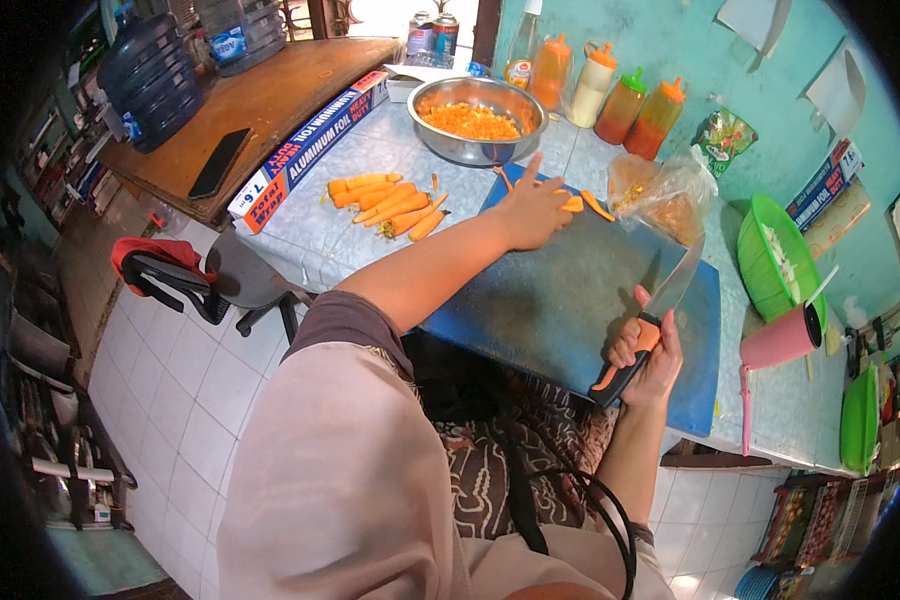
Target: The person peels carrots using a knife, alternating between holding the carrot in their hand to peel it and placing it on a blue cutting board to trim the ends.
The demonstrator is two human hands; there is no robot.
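My right hand (649, 360) grips a kitchen knife (664, 292) by its black and orange handle, blade pointing up and away over the right part of a blue cutting board (555, 300). My left hand (532, 210) reaches to the board's far edge, fingers spread, over cut carrot pieces (572, 204); whether it touches them is hard to tell. A carrot strip (597, 206) lies just right of it. Several peeled carrots (394, 202) rest on the table left of the board. Behind the left hand stands a steel bowl (480, 154) holding chopped carrot (470, 121).
An aluminum foil box (315, 142) borders the table's left side. Squeeze bottles (620, 112) line the wall. Right of the board are a plastic bag (667, 191), a green basket (776, 255) and a pink tumbler (780, 337). A chair (247, 270) stands at lower left.
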